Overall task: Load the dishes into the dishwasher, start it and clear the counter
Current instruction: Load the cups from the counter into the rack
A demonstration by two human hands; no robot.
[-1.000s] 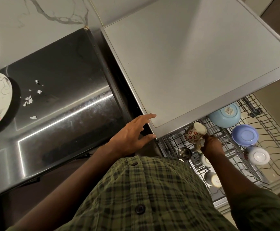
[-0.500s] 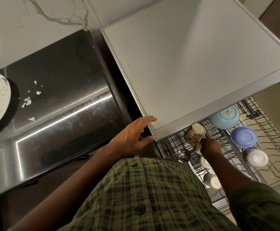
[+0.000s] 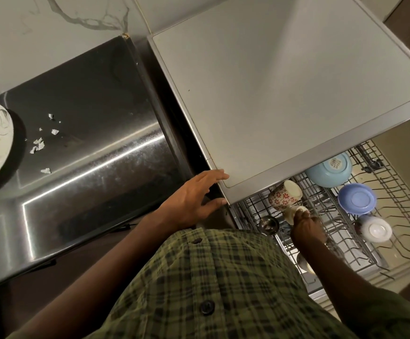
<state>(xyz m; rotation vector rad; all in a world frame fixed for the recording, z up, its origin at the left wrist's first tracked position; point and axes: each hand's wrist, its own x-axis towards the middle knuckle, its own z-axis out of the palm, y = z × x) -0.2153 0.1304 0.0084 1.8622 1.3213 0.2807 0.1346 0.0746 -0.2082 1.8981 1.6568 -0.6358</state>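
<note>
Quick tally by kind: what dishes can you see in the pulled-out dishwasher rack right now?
Bowls, upside down: 2, light blue and purple-blue
Cups: 4, floral, cream one in the right hand, white, one partly hidden
Steel ladle: 1
Total: 7

A printed label is showing on the upturned base of the light blue bowl [image 3: 329, 170], which is sitting upside down in the dishwasher rack [image 3: 394, 192] at the far right. The label is carrying a few short lines of dark lettering, but the letters are coming out too small and blurred to read; not one word can be made out with any certainty. No other writing, brand, number or sign is showing anywhere else in the scene.
</note>
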